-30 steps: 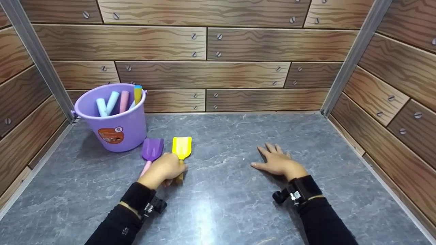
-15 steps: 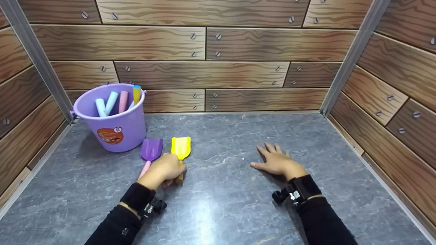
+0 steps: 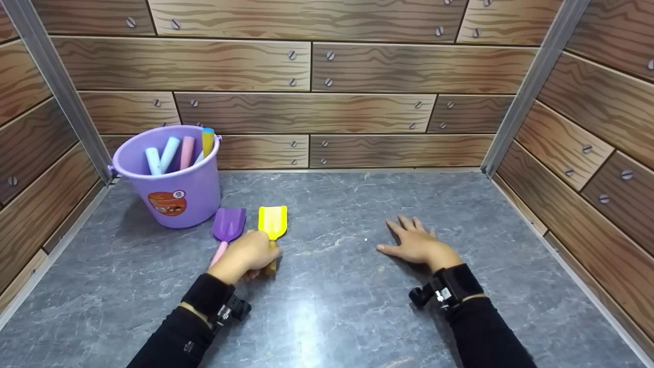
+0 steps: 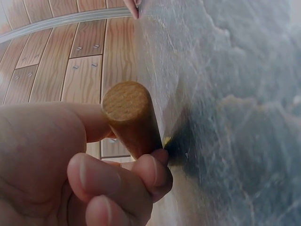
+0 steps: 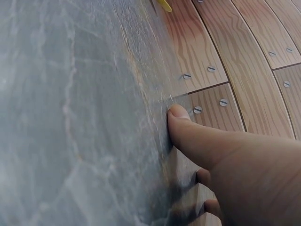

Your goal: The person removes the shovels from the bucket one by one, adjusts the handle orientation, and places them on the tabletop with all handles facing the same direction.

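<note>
My left hand grips the brown handle of a toy shovel with a yellow blade. In the left wrist view the handle's round end points at the camera, between thumb and curled fingers. Just left of that hand lies a second toy shovel with a purple blade and a pink handle, partly covered by the hand and wrist. My right hand rests on the grey tabletop with fingers spread and holds nothing; its thumb shows straight in the right wrist view.
A light purple bucket stands at the back left, holding several stick-like pieces in light blue, pink and yellow. Wood-patterned walls with metal corner strips enclose the grey marbled tabletop at the back and sides.
</note>
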Available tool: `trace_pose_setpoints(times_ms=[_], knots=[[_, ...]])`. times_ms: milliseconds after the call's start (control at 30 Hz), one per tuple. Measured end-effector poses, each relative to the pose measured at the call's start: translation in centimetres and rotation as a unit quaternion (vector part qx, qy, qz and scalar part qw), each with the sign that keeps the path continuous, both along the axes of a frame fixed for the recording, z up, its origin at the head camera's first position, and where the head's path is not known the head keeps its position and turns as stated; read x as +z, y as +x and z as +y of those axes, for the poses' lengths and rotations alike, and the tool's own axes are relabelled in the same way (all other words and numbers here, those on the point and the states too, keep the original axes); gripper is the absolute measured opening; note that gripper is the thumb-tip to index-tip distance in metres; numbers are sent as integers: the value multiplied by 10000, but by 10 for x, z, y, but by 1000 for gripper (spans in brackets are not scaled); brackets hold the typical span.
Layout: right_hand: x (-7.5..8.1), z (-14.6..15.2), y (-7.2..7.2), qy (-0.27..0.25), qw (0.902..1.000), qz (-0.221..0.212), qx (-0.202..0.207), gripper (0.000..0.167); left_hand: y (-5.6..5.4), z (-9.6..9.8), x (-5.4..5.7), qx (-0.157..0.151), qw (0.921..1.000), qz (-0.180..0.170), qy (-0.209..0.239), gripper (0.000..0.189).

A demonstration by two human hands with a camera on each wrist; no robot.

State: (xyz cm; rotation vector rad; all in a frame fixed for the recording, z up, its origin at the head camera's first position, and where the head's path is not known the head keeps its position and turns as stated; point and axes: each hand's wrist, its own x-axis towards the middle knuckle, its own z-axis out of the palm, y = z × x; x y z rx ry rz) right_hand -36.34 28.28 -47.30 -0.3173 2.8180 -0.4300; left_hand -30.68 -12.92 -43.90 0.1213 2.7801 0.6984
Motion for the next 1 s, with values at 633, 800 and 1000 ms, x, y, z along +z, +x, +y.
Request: trace_pose_setpoints(times_ms=[633, 800, 1000], knots=[[22, -9, 17, -44, 9999, -87, -49, 107, -1, -3, 12, 111, 9999, 100, 15, 40], [24, -8, 16, -66, 9999, -61, -84, 107, -1, -12, 39, 6, 9956, 735, -582, 39], [22, -10, 18, -15, 9999, -102, -47, 102, 1, -27, 82, 266, 9756, 1824, -1193, 43]])
